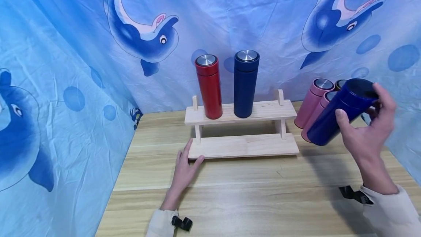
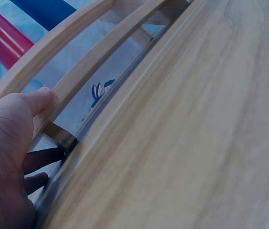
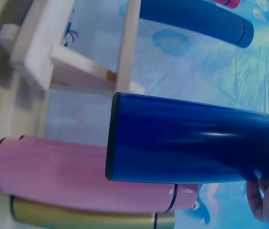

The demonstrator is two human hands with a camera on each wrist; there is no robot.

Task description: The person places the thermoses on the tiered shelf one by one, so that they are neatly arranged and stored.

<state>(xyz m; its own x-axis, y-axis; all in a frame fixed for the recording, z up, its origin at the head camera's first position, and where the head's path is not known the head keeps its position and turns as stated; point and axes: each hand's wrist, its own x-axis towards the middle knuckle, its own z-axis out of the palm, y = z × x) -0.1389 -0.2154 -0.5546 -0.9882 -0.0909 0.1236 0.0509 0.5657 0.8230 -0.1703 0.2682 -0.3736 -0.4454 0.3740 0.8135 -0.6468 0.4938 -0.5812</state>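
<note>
My right hand (image 1: pixel 370 131) grips a glossy blue thermos flask (image 1: pixel 340 111) near its top, thumb on one side and fingers on the other. The flask is tilted and held up in the air, its base toward the rack. My left hand (image 1: pixel 185 169) holds the left end of the lower board of a two-tier wooden rack (image 1: pixel 243 146), the thumb (image 2: pixel 41 99) on the front edge. On the upper tier stand a red flask (image 1: pixel 209 87) and a dark blue flask (image 1: pixel 246 83), both with silver lids.
Right of the rack stand two pink flasks (image 1: pixel 310 103), partly behind the held one. A gold-coloured flask (image 3: pixel 82 213) is beside them. A blue dolphin-print curtain (image 1: pixel 210 17) hangs behind and at the sides of the wood-grain table (image 1: pixel 250 193).
</note>
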